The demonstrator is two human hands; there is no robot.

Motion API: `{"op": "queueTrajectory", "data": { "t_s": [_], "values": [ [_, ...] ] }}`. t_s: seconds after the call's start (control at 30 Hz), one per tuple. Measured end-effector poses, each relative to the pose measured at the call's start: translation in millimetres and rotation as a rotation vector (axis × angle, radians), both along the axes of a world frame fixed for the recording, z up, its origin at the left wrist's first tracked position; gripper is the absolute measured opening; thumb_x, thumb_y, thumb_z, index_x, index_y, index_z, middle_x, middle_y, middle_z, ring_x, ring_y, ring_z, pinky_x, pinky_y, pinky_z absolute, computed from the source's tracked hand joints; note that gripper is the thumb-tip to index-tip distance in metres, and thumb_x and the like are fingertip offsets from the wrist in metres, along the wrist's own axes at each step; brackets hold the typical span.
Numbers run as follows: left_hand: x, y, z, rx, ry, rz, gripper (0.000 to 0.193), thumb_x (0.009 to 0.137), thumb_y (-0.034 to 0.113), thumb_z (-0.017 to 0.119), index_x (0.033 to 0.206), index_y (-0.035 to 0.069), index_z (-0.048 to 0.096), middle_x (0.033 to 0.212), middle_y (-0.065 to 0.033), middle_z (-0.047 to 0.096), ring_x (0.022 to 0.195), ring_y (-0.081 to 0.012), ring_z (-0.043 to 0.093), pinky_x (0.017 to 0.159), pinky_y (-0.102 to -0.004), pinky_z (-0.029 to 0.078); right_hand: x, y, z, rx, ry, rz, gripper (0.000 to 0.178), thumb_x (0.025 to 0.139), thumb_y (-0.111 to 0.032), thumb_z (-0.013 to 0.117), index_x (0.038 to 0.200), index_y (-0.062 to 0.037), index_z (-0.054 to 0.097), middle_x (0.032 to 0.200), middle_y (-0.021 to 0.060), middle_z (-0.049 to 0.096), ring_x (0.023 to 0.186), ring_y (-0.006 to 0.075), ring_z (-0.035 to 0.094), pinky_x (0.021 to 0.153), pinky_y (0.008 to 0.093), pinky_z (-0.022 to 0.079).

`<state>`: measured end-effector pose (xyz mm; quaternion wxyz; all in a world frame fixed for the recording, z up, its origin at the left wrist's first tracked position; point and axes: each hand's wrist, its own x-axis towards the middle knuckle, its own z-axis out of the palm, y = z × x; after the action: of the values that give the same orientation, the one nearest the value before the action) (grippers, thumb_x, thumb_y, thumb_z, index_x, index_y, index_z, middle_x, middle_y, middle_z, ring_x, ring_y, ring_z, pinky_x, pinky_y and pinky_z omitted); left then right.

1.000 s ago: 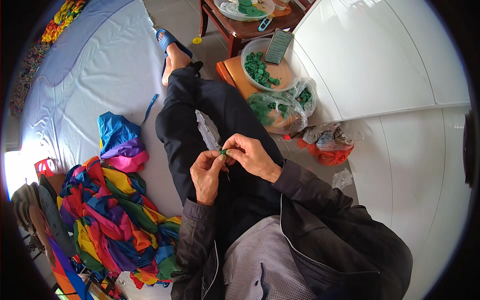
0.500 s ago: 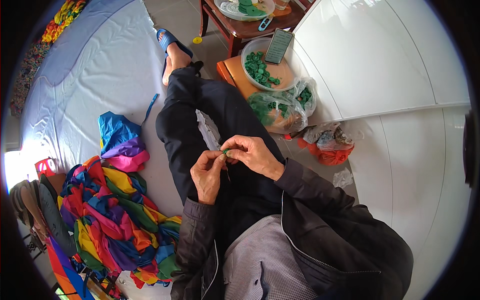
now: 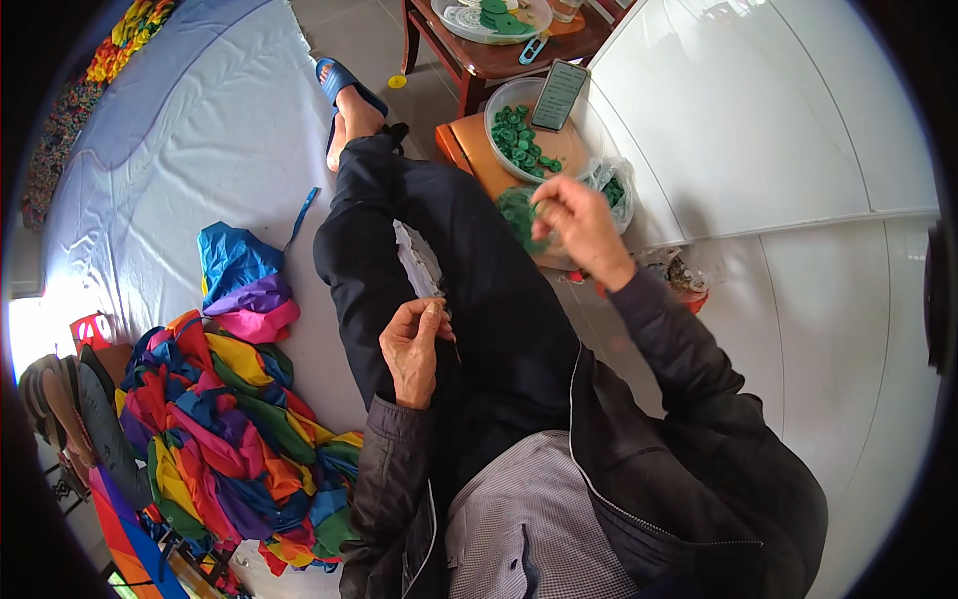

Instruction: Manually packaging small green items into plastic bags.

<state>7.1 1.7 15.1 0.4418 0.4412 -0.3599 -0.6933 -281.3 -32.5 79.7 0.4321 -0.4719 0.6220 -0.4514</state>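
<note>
My left hand (image 3: 411, 351) rests over my lap, thumb and fingers pressed together in a pinch. What they hold is too small to make out. A torn white strip (image 3: 417, 262) lies on my trousers just beyond these fingertips. My right hand (image 3: 579, 222) is raised above the clear plastic bag of green pieces (image 3: 517, 215), fingers curled. Motion smears its fingertips, so whether anything is between them cannot be seen. Behind it stands a clear round tub (image 3: 567, 165) with small round green pieces (image 3: 521, 140) inside and a phone (image 3: 560, 96) leaning in it.
The tub stands on an orange-brown stool (image 3: 462, 140). A dark wooden chair (image 3: 477, 72) beyond carries a dish of green and white discs (image 3: 499, 20). Rainbow-coloured fabric (image 3: 235, 429) is heaped at left on a pale sheet (image 3: 170, 170). A white panel (image 3: 738, 100) borders the right.
My right hand has left my left hand and moved up and right to the plastic bag. My left hand stays in place, still pinched. The green piece between both hands no longer shows clearly.
</note>
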Motion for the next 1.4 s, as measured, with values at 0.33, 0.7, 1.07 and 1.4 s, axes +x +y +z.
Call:
{"op": "queueTrajectory", "data": {
  "t_s": [0.33, 0.7, 1.07, 1.4],
  "values": [
    [-3.3, -1.5, -2.9, 0.036, -0.015, -0.001, 0.022, 0.103, 0.017, 0.068, 0.107, -0.004, 0.071, 0.087, -0.0065, 0.069, 0.072, -0.0126, 0.063, 0.066, -0.0287, 0.056, -106.7, -96.1, -68.1, 0.189, 0.331, -0.091, 0.016, 0.097, -0.005, 0.063, 0.108, -0.0037, 0.074, 0.087, 0.0061, 0.075, 0.07, 0.0123, 0.071, 0.06, 0.0264, 0.059],
    [2.2, -2.7, -2.0, 0.043, -0.008, 0.012, 0.023, 0.103, 0.019, 0.069, 0.107, -0.004, 0.071, 0.087, -0.0063, 0.069, 0.072, -0.0123, 0.063, 0.066, -0.0291, 0.056, -69.0, -15.0, -64.4, 0.097, 0.217, -0.22, 0.02, 0.097, -0.005, 0.061, 0.112, -0.0013, 0.074, 0.089, 0.0105, 0.077, 0.075, 0.0134, 0.073, 0.065, 0.0281, 0.059],
    [-3.5, -1.7, -2.3, 0.055, 0.014, 0.0, 0.023, 0.103, 0.019, 0.069, 0.108, -0.004, 0.071, 0.087, -0.0065, 0.069, 0.072, -0.0125, 0.063, 0.066, -0.0287, 0.056, -56.6, 34.2, -157.0, 0.107, 1.198, -0.03, 0.012, 0.089, -0.006, 0.063, 0.099, -0.0003, 0.066, 0.094, 0.0215, 0.065, 0.085, 0.0411, 0.069, 0.074, 0.0504, 0.056],
    [-1.9, -2.5, -3.8, 0.066, 0.023, -0.013, 0.021, 0.103, 0.016, 0.068, 0.108, -0.004, 0.071, 0.088, -0.0064, 0.07, 0.071, -0.0115, 0.064, 0.067, -0.0272, 0.056, -52.2, 33.8, -175.9, 0.057, 1.069, -0.044, 0.016, 0.084, 0.0, 0.063, 0.1, 0.0009, 0.062, 0.096, 0.0239, 0.061, 0.092, 0.0441, 0.066, 0.076, 0.0533, 0.052]
  ]
}}
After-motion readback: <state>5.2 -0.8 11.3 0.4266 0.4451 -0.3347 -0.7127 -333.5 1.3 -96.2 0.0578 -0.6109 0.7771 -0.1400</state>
